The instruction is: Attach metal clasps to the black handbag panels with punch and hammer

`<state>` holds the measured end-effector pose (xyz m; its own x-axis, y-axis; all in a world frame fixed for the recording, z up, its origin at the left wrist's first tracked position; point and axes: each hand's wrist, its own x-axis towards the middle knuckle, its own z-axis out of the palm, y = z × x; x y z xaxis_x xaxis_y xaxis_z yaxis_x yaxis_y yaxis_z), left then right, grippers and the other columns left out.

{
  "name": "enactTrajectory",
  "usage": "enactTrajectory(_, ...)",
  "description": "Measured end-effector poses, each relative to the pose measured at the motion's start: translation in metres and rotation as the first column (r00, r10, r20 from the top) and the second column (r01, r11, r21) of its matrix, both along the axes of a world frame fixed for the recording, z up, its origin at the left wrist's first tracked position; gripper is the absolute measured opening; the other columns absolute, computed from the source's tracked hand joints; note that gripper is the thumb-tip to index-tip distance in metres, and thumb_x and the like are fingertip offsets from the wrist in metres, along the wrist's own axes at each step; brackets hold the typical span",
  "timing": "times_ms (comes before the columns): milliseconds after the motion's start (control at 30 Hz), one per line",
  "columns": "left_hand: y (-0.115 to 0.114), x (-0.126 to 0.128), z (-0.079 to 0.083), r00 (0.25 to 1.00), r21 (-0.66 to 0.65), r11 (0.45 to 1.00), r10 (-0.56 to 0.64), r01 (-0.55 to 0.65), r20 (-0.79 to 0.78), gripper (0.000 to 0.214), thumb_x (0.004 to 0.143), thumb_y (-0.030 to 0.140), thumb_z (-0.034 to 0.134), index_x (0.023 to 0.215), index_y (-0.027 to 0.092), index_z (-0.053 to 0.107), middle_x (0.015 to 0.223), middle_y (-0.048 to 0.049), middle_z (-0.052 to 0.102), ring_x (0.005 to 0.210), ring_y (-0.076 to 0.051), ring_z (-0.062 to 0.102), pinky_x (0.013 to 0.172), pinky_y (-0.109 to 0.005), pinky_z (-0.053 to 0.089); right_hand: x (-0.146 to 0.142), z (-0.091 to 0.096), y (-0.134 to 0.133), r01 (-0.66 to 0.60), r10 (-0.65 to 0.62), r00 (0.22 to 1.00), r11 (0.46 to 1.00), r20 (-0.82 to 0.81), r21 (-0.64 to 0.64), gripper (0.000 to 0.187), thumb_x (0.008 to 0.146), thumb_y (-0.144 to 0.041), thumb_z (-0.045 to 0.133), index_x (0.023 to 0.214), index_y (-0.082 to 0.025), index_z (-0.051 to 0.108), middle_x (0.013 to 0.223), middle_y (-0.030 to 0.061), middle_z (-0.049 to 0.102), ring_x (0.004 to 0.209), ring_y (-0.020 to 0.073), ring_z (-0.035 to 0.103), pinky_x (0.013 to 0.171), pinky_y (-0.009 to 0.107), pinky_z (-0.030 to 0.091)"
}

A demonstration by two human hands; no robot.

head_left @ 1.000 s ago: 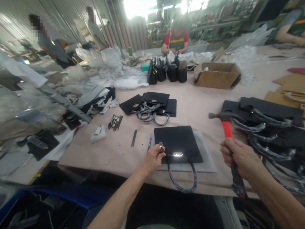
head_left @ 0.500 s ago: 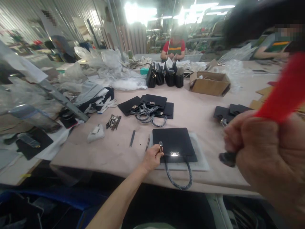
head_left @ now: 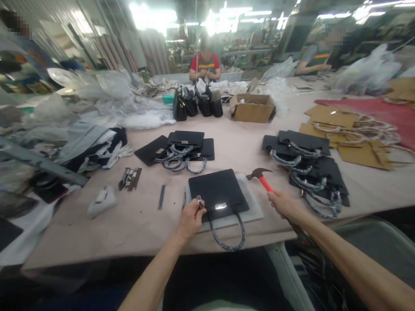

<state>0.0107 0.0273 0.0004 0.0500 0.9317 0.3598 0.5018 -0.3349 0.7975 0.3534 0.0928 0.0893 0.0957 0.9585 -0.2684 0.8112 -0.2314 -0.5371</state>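
My left hand (head_left: 191, 218) is closed around a short metal punch (head_left: 199, 200), held upright over the lower left of a black handbag panel (head_left: 215, 188). The panel lies flat on a pale board (head_left: 257, 209), its shiny metal clasp (head_left: 220, 206) facing up. A wrapped handle (head_left: 243, 233) loops from the panel toward me. My right hand (head_left: 285, 205) grips a claw hammer (head_left: 266, 181) by its handle, with the red part and the head showing to the right of the board. The hammer head is apart from the punch.
Black bag panels (head_left: 186, 140) lie beyond the board, and more black panels (head_left: 308, 142) sit right. Metal tools (head_left: 129, 179) and a flat dark strip (head_left: 161, 197) are at left. A cardboard box (head_left: 253, 110), upright black bags (head_left: 180, 106) and a co-worker (head_left: 205, 67) are farther back.
The hammer came down from high near the camera to low beside the board. My left hand keeps the punch on the panel. The view has turned right.
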Motion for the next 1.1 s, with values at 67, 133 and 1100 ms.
enactTrajectory(67,-0.001,-0.001,-0.002,1.0,-0.005,1.0,-0.004,0.004,-0.007,0.009,0.09,0.016,0.054,0.095,0.019,0.061,0.1,-0.0068,0.07,0.095,-0.021,0.069,0.085,-0.034,0.057,0.007,-0.02,0.004,-0.014,0.008,0.996,0.998,0.093,0.064,0.026,0.095,-0.026,0.041,0.085,-0.012,0.061,0.075,0.0113,0.063,0.067,0.0204,0.06,0.064,0.033,0.046)
enactTrajectory(133,-0.001,-0.003,-0.004,1.0,0.001,1.0,-0.002,0.002,-0.025,0.009,0.091,0.016,0.054,0.097,0.019,0.061,0.102,-0.0071,0.07,0.097,-0.021,0.069,0.086,-0.034,0.057,0.001,-0.034,0.003,-0.059,0.037,0.988,0.987,0.151,0.149,0.027,0.094,-0.025,0.046,0.107,-0.008,0.063,0.108,0.0214,0.065,0.097,0.0277,0.062,0.083,0.04,0.048)
enactTrajectory(1100,0.04,0.084,0.023,0.91,-0.334,0.942,0.116,0.026,0.399,0.018,0.084,0.029,0.068,0.094,0.017,0.076,0.103,-0.0082,0.079,0.096,-0.02,0.074,0.085,-0.03,0.059,-0.063,-0.082,-0.048,-0.377,0.393,0.917,0.79,0.073,0.484,0.016,0.092,-0.023,0.063,0.108,-0.021,0.066,0.111,0.0084,0.063,0.104,0.026,0.05,0.089,0.041,0.034)
